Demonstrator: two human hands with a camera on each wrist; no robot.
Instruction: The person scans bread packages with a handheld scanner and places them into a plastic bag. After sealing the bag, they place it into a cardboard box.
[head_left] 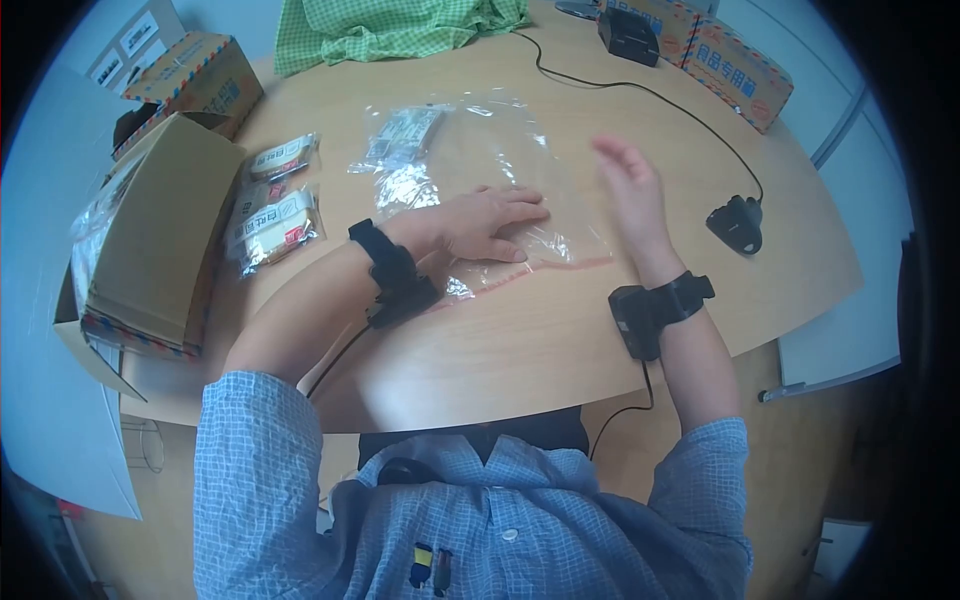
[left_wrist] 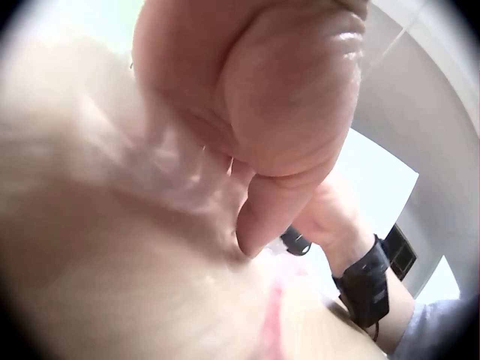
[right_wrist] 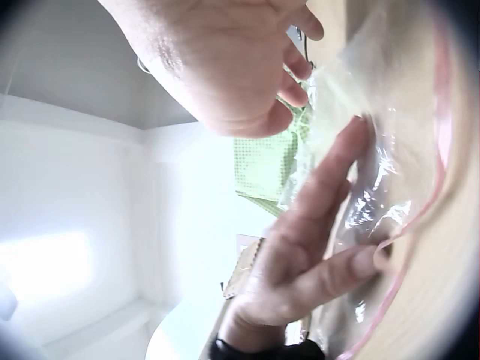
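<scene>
A large clear plastic bag (head_left: 520, 145) with a pink strip (head_left: 572, 264) along its near edge lies flat on the table. Inside its far left part shows a small wrapped packet (head_left: 408, 130). My left hand (head_left: 490, 222) rests on the bag near that strip, fingers stretched out to the right and thumb by the edge; in the right wrist view the film wrinkles around its fingertips. Just right of the bag, my right hand (head_left: 636, 195) is raised above the table with loose, slightly bent fingers and nothing in it.
Two bread-like wrapped packets (head_left: 278, 225) lie left of the bag, beside an opened cardboard box (head_left: 165, 235). Green checked cloth (head_left: 390, 35) covers the far edge. A black device (head_left: 628, 36), a cable and a black gadget (head_left: 736, 225) are on the right, with printed cartons (head_left: 738, 72) behind.
</scene>
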